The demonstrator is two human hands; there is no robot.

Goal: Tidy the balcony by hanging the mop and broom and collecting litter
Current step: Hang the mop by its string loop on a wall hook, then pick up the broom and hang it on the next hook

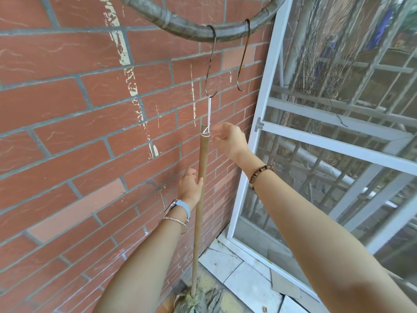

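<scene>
A mop with a brown wooden handle hangs upright against the brick wall. Its white loop sits in the lower bend of a metal S-hook, which hangs from a curved grey pipe. The grey-green rag head is at the bottom edge. My left hand grips the handle about a third of the way down. Just right of the handle's top, my right hand has its fingers apart and holds nothing.
A second S-hook hangs free on the same pipe, right of the first. A white-framed screen door stands open on the right, with railings and dry branches behind it. Pale floor tiles lie below.
</scene>
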